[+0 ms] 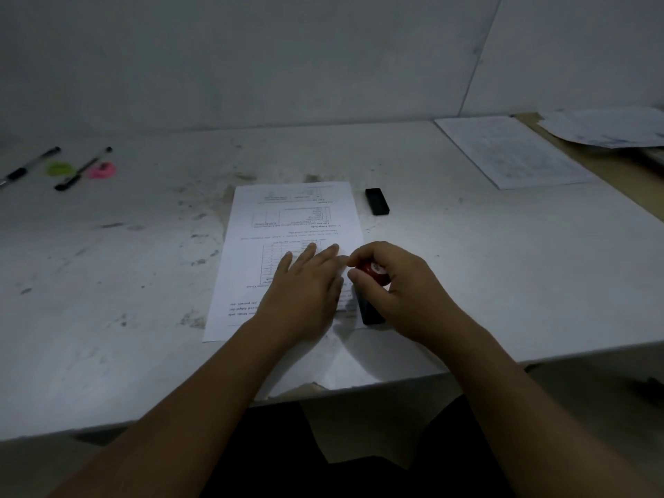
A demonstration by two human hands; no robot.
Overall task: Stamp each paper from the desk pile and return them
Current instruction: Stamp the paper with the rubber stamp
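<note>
Printed sheet (287,224) on worktop (143,318), long axis running away from the person, pinned under flat left hand (305,285); right hand (395,285) grips red-topped stamp (372,292) upright at the sheet's near right edge.

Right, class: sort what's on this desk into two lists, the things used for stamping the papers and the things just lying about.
In use: printed sheet under the left hand; red-topped stamp gripped by the right hand; papers at far right.
Lying about: two pens; green item; pink item; small black block, possibly the stamp's cap.
</note>
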